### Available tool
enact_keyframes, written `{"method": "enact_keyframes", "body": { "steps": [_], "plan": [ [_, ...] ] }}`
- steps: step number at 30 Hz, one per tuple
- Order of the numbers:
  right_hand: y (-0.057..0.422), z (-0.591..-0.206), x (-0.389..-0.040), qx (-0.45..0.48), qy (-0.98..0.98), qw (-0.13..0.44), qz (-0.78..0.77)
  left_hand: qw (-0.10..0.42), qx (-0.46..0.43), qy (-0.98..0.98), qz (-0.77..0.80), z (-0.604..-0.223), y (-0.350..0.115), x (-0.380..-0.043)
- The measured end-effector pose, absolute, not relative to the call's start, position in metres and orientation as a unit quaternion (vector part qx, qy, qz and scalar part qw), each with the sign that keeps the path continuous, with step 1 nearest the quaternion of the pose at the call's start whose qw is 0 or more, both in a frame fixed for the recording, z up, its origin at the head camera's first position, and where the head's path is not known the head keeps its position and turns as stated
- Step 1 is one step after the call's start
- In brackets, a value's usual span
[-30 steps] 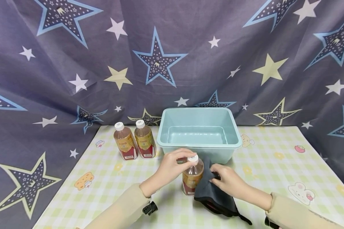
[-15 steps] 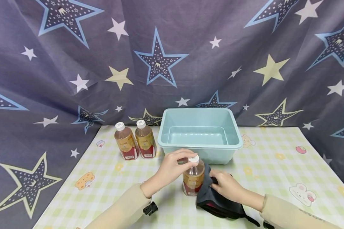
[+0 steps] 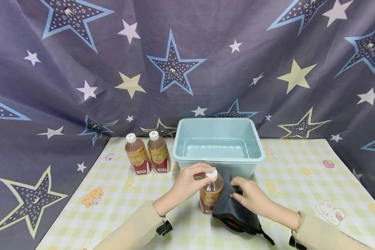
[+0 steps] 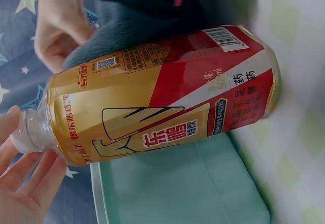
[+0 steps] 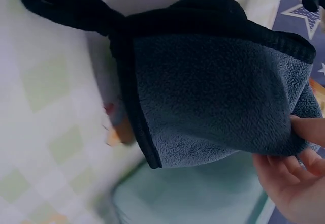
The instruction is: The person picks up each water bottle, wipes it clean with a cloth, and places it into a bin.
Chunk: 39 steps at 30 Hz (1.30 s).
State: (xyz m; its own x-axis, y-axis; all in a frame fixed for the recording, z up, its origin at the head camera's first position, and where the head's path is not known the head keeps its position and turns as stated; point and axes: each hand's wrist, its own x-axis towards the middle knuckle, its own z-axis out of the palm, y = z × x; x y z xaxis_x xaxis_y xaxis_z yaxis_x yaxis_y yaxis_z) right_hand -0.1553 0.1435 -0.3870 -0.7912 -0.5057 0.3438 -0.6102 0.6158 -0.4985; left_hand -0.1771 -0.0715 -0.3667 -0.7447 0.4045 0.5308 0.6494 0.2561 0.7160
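A drink bottle (image 3: 210,198) with a gold and red label stands upright on the table near the front. My left hand (image 3: 188,181) holds it by its white cap from above, fingertips and thumb round the cap and neck. In the left wrist view the label (image 4: 147,99) shows fully. My right hand (image 3: 252,197) grips a dark grey fleecy cloth (image 3: 237,216) with black edging and a hanging loop, pressed against the bottle's right side. The right wrist view shows thumb and fingers pinching the folded cloth (image 5: 213,92); part of the bottle is hidden behind it.
Behind the bottle stands a light blue plastic tub (image 3: 218,161) with nothing visible inside. Two similar bottles, one on the left (image 3: 138,158) and another beside it (image 3: 158,155), stand at the back left. A star-patterned curtain (image 3: 187,69) hangs behind the checked tablecloth (image 3: 112,215).
My right hand and the cloth shifted right and a little nearer along the bottle's side, then came back left and farther away. The left hand and the bottle stay in place.
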Motion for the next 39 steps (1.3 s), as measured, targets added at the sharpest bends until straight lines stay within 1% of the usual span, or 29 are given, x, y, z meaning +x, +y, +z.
{"method": "enact_keyframes", "body": {
  "steps": [7, 11, 15, 26, 32, 39],
  "plan": [
    [0.144, -0.375, -0.154, 0.306, -0.893, 0.096, 0.317, 0.129, -0.340, -0.785, -0.501, -0.342, -0.069, -0.162],
    [0.142, -0.376, -0.154, 0.300, -0.894, 0.097, 0.319, 0.133, -0.342, -0.786, -0.498, -0.338, -0.068, -0.159],
    [0.141, -0.381, -0.154, 0.291, -0.896, 0.098, 0.320, 0.134, -0.345, -0.783, -0.499, -0.337, -0.069, -0.159],
    [0.140, -0.406, -0.158, 0.287, -0.907, 0.075, 0.300, 0.122, -0.339, -0.789, -0.499, -0.336, -0.069, -0.158],
    [0.140, -0.416, -0.160, 0.292, -0.914, 0.059, 0.276, 0.130, -0.345, -0.789, -0.492, -0.338, -0.069, -0.160],
    [0.139, -0.425, -0.161, 0.287, -0.925, 0.041, 0.246, 0.139, -0.349, -0.785, -0.493, -0.367, -0.070, -0.178]
  ]
}}
